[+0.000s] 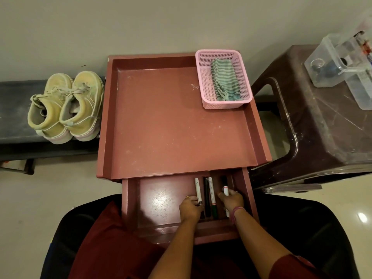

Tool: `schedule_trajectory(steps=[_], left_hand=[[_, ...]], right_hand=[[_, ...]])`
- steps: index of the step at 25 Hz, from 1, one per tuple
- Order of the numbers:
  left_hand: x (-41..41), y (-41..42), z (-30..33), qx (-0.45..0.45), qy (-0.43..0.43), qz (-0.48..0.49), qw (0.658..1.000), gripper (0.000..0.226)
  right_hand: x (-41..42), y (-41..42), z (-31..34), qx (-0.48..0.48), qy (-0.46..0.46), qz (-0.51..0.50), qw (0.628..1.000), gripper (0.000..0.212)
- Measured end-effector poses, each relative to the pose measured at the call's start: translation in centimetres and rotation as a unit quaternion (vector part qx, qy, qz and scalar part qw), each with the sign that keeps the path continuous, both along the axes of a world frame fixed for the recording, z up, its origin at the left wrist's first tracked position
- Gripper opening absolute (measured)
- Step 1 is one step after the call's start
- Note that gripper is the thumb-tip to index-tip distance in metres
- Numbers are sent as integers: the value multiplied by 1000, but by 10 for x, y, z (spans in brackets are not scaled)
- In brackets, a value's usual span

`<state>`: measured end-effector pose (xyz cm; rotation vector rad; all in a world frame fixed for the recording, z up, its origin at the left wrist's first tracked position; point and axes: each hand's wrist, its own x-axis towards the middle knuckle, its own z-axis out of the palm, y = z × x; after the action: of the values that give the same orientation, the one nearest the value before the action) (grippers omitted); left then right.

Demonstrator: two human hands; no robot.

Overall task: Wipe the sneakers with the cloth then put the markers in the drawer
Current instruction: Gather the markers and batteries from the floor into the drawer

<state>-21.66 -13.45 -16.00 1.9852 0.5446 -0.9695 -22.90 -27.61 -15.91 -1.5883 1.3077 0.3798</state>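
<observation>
Drawer [161,200], pulled out at table's near edge: L half bare, markers in R-side slots.
Left hand [190,208]: fingers curled on white marker w/ black cap [198,191].
Right hand [231,199]: grips white marker w/ red band [225,190] by drawer's R wall.
Between hands: black marker [207,195], green-capped marker [212,197], lying free.
Table [171,121]: raised rim on 3 sides, centre bare.
Pink basket [205,81], far R corner, holds striped cloth [225,81].
Sneakers [66,105]: pair on low bench [14,109], touching table's L edge.
Brown stool [322,127] close on R.
</observation>
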Motion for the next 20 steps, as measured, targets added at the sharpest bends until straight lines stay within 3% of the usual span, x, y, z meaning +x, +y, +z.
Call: schedule_trajectory(steps=[8,10,13,15,18,20], left_hand=[[-1,-3,-6,-48,15,23,998,36],[0,-3,-7,-71,31,34,996,36],[2,-2,-5,-81,48,31,995,38],[4,-4,-2,-95,52,23,994,40],[4,-11,3,-103,59,-16,993,43],[4,-16,2,-109,68,-33,991,43]], right_hand=[[-1,1,11,-55,46,-5,997,35],[5,-3,32,-39,62,96,993,36],[20,-19,84,-13,93,334,938,21],[24,-37,121,-37,68,374,924,15],[16,-68,155,-76,-21,277,958,14],[9,-81,156,-39,-58,158,985,16]])
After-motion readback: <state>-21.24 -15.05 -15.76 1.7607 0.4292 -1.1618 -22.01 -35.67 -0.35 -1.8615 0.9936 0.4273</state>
